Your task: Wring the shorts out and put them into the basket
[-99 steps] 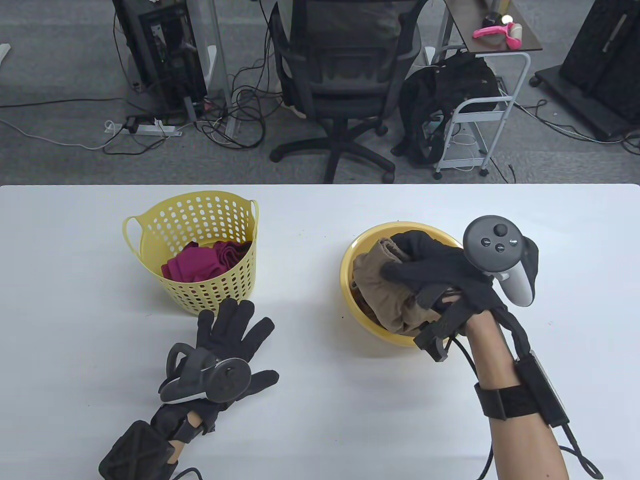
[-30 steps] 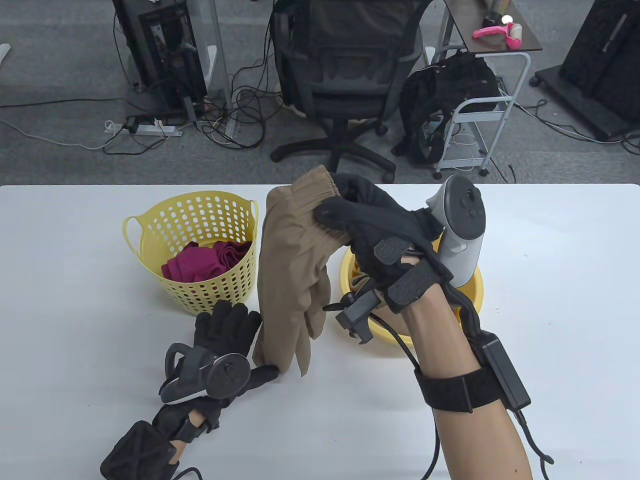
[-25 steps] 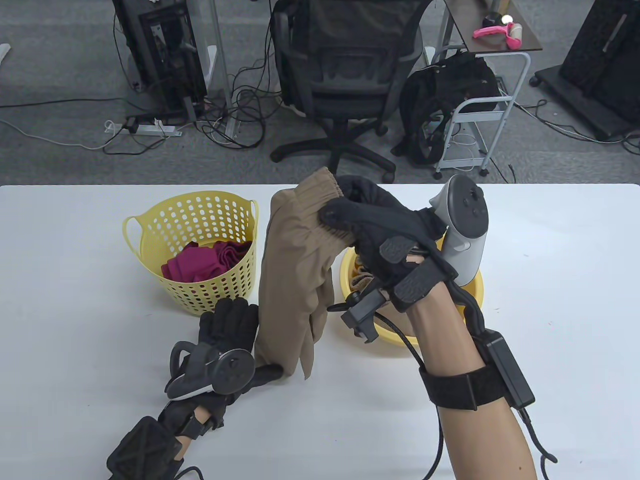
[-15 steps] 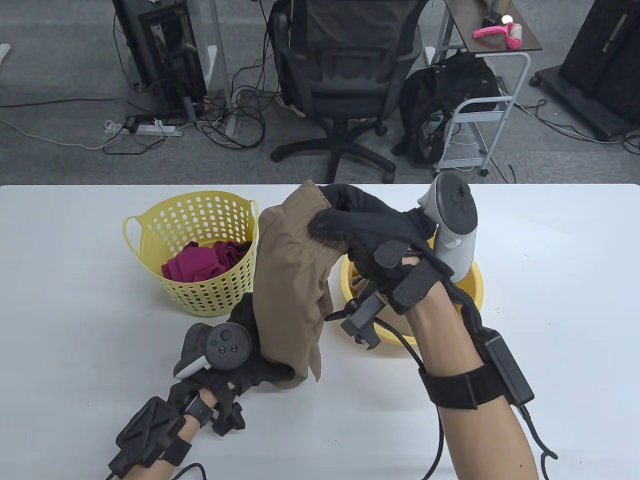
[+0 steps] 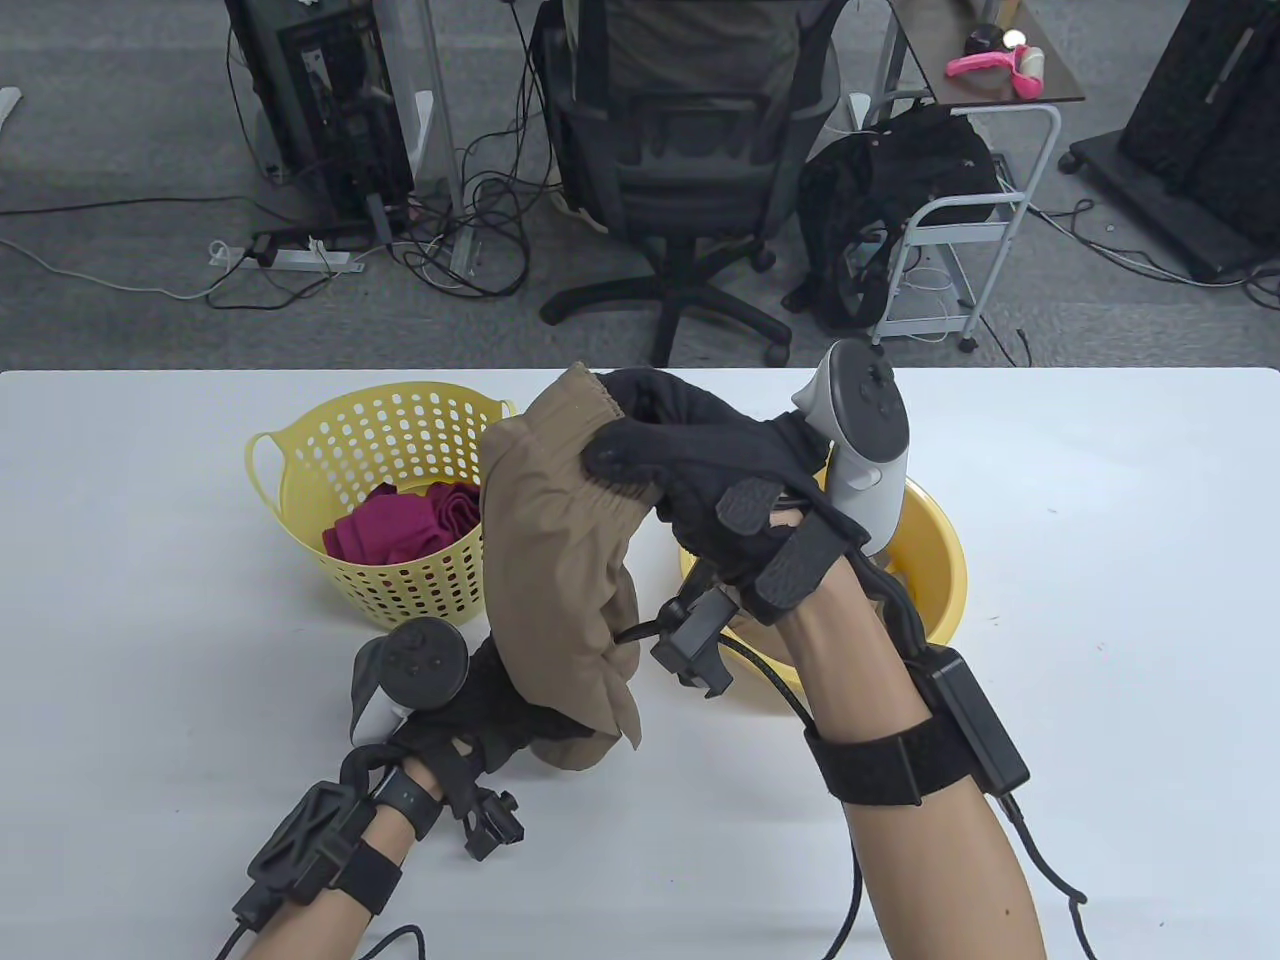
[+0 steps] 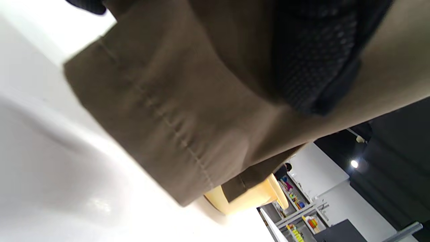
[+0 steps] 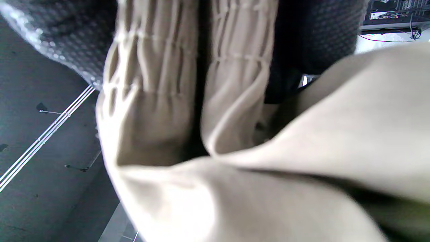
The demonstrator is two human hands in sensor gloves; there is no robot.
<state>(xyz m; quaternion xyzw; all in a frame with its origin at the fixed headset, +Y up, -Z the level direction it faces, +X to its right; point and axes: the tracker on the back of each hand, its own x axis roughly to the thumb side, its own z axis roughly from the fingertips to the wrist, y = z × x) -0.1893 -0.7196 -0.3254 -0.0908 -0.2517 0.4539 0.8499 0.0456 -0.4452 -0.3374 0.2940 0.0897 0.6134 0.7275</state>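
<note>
The tan shorts (image 5: 560,560) hang above the counter (image 5: 1100,600), stretched between the two hands so that they can be twisted: one end is held high and the other low, which gives the cloth a length to wring along. The right hand (image 5: 700,470), at about 12 o'clock from the cloth's middle, has its fingers curled round the gathered elastic waistband; the right wrist view shows the puckered band bunched between gloved fingers (image 7: 319,37). The left hand (image 5: 500,715), at about 7 o'clock, closes round the hem end from beneath, and the left wrist view shows a stitched hem spilling out past its fingers (image 6: 315,57). The yellow basin (image 5: 930,570) sits just below and at 3 o'clock of the cloth, probably to catch drips. The perforated yellow basket (image 5: 400,430), holding a magenta garment (image 5: 400,525), waits at 10 o'clock, close enough for a short drop once wringing is done.
</note>
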